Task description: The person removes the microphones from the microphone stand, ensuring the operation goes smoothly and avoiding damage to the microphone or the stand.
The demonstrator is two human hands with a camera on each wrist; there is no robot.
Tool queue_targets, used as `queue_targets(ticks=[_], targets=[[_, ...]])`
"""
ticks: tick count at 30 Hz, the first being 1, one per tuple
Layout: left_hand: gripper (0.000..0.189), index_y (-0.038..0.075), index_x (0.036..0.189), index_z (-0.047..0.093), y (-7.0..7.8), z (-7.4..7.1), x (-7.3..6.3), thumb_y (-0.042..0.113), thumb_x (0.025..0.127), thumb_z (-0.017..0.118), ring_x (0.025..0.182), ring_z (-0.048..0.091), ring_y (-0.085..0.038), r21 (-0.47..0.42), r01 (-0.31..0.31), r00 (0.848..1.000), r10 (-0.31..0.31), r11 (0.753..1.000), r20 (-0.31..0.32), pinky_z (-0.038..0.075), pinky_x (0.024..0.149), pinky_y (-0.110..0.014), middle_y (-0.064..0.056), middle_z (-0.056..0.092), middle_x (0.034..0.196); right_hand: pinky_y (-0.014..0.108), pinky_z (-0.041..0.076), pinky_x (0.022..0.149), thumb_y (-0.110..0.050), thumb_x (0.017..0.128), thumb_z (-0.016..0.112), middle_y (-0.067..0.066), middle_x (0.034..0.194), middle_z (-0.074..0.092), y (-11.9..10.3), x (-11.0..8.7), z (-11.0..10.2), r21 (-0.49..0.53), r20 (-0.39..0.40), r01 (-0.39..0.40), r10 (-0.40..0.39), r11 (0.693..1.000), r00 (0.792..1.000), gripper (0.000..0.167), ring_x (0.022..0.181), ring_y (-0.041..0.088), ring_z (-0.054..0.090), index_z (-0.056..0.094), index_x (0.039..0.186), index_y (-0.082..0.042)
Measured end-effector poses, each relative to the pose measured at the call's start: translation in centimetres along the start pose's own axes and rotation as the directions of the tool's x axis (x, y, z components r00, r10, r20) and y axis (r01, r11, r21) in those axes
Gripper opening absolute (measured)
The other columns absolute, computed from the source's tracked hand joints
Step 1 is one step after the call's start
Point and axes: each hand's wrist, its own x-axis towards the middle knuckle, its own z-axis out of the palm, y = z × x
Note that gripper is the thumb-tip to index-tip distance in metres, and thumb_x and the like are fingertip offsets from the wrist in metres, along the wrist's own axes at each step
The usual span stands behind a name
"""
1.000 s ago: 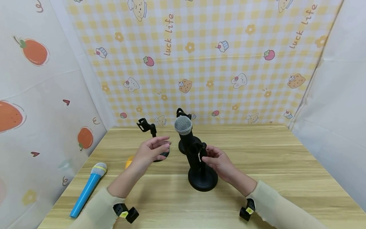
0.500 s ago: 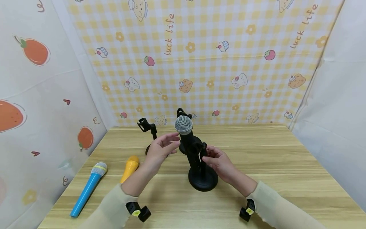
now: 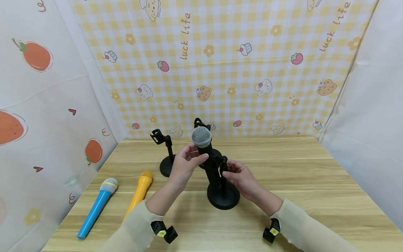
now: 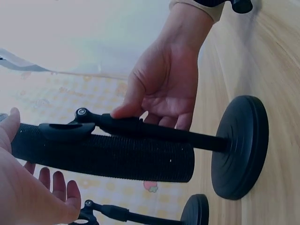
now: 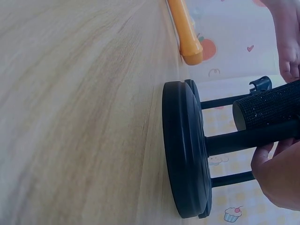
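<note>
A black microphone (image 3: 201,136) with a silver mesh head leans in the clip of a black desktop microphone stand (image 3: 223,197). Its ribbed or glittery dark body (image 4: 154,161) runs beside the post in the left wrist view. My left hand (image 3: 182,168) is at its upper part, thumb across the front and fingers behind; the exact finger contact is partly hidden. With thumb and fingers, my right hand (image 3: 244,180) grips the upper post of the stand. The round base (image 5: 183,150) stands flat on the table.
Behind is another black stand (image 3: 197,122), mostly hidden. A third stand (image 3: 170,155) with an unfilled clip is at the back left. A yellow microphone (image 3: 140,187) and a blue microphone (image 3: 97,208) lie on the wooden table (image 3: 299,182) at left. A patterned cloth (image 3: 220,77) hangs behind.
My left hand has moved right, from beside the left stand to the black microphone, uncovering the yellow microphone. My right hand stays on the post.
</note>
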Motion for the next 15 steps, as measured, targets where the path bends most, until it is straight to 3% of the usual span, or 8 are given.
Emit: queue_targets(ticks=[7,15], targets=[[0.039,0.003,0.117,0.059,-0.3,0.9,0.1,0.009,0.083,0.076,0.101,0.053,-0.021,-0.040,-0.054,0.997,0.052,0.998,-0.050,0.048,0.081,-0.029,-0.007,0.058,0.108,0.028,0.049,0.087,0.005,0.090,0.062,0.002,0.101,0.056,0.0,-0.1,0.1,0.014,0.015,0.015,-0.016,1.000,1.000,0.028,0.094,0.014,0.056,0.067,0.098,-0.020],[0.043,0.004,0.119,0.058,-0.4,1.5,0.2,0.012,0.082,0.078,0.099,0.052,-0.021,-0.032,-0.062,0.994,0.059,0.998,-0.089,0.046,0.085,-0.031,-0.007,0.058,0.108,0.028,0.049,0.087,0.005,0.090,0.062,0.003,0.101,0.056,0.1,-0.1,0.1,0.004,0.001,0.016,-0.016,1.000,1.000,0.028,0.094,0.014,0.056,0.068,0.097,-0.021]])
